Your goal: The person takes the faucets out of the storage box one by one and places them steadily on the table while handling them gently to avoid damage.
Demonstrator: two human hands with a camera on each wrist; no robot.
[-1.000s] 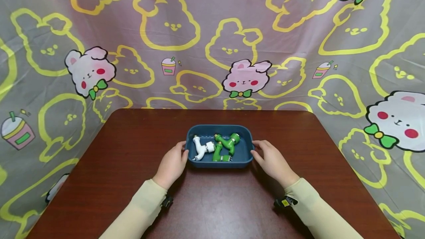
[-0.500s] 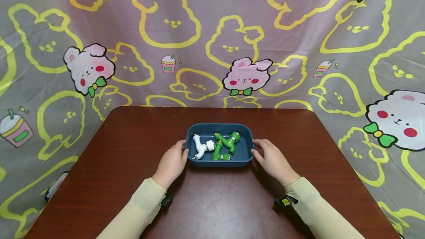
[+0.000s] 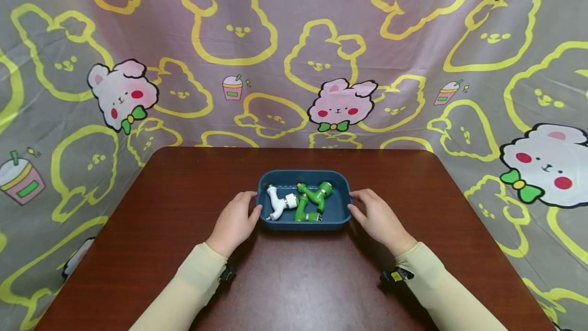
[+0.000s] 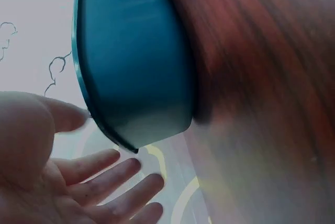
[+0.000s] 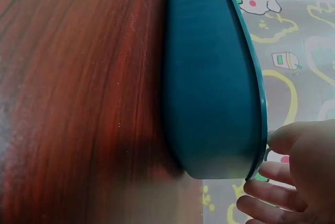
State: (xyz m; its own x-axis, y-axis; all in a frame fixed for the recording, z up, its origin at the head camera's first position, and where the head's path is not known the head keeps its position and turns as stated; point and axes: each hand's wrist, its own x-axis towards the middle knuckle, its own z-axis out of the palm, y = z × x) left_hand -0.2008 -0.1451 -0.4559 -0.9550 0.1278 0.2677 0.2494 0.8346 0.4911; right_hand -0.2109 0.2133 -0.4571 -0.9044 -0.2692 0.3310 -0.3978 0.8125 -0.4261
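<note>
A dark blue rectangular tray rests on the table, holding a white tap on its left and two green taps, one behind the other. My left hand is at the tray's left end, its fingers relaxed; in the left wrist view the thumb meets the rim and the other fingers are spread beside the corner. At the right end is my right hand, fingers extended. The right wrist view shows its thumb at the rim of the tray and loose fingers near the corner.
The brown wooden table extends around the tray. A patterned cloth with cartoon bears hangs behind the table and along both sides. Each wrist has a dark strap under its light sleeve.
My left hand's fingers have loosened slightly at the tray's end, and the left forearm has shifted a little to the left. The tray and taps stay in place.
</note>
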